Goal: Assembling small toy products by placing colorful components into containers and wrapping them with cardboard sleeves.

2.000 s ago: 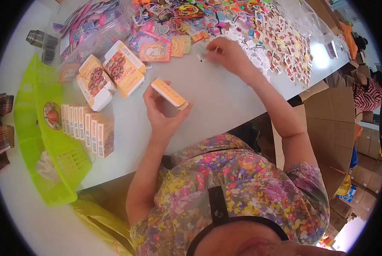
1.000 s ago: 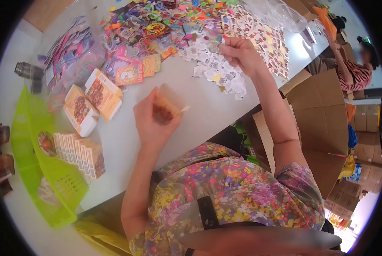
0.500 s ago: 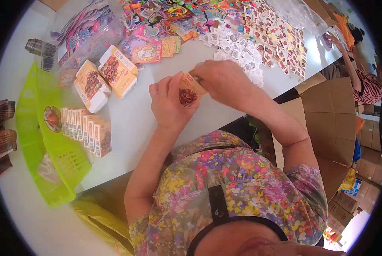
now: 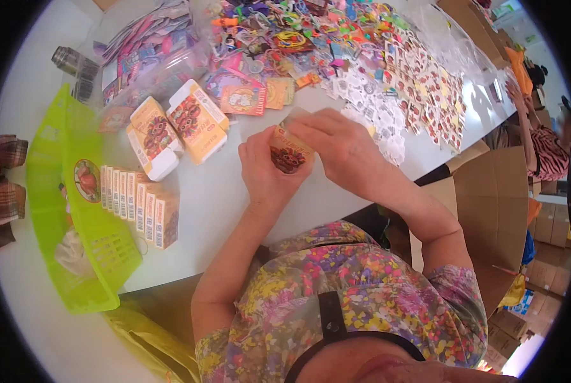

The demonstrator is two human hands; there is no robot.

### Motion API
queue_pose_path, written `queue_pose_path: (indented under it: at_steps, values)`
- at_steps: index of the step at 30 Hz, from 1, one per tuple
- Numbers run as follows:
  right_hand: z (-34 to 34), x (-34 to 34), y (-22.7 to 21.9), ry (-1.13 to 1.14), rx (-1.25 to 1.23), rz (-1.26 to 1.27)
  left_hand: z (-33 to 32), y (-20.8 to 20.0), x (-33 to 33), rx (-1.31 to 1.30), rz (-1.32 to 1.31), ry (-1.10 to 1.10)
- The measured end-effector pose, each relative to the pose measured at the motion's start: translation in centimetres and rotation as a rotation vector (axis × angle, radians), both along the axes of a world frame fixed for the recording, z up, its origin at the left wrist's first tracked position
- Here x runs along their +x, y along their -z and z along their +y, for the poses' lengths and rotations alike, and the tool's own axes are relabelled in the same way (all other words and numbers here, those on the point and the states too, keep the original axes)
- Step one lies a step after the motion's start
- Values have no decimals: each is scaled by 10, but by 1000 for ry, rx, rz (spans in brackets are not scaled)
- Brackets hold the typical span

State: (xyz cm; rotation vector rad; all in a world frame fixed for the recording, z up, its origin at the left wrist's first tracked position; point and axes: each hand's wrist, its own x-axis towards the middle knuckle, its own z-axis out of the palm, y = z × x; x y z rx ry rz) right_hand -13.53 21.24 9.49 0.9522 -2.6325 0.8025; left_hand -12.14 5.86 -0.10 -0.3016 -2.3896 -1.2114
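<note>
A small orange-yellow cardboard box (image 4: 289, 155) with a red cartoon figure is gripped upright in my left hand (image 4: 264, 171), its fingers wrapped round the sides. My right hand (image 4: 338, 145) is at the box's upper end, its fingers bent together over the top edge. A pale bit shows by those fingertips; what they pinch is hidden. Left of my hands, two larger boxes (image 4: 155, 137) in the same colours lean side by side on the table. Nearer me, several small boxes (image 4: 135, 198) stand in a row against a green plastic basket (image 4: 65, 249).
Across the far table (image 4: 215, 210) lie a heap of colourful trinkets (image 4: 285, 41), white printed slips (image 4: 375, 115) and sticker sheets (image 4: 426, 96). A clear bin of packets (image 4: 148, 64) and a metal flask (image 4: 68, 60) are far left. An open carton (image 4: 489, 198) stands right; another person (image 4: 547, 150) sits beyond.
My right fingers have closed further over the top of the small box, which is now more upright. The whole view has shifted, with the table things appearing slightly farther right.
</note>
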Motion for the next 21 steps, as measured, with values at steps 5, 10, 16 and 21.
queue_pose_path:
  at_steps: [5, 10, 16, 21]
  values:
    - [0, -28, -14, -113, 12, -50, -5, 3, -3, 114, -52, -48]
    - [2, -104, 6, -152, -88, -33, -5, 0, -2, 292, -17, -11]
    - [-34, -142, 68, -379, 295, -115, -10, 0, -9, 216, 37, 60]
    - [-34, -150, 68, -432, 281, 4, -10, 0, -10, 215, 29, 41]
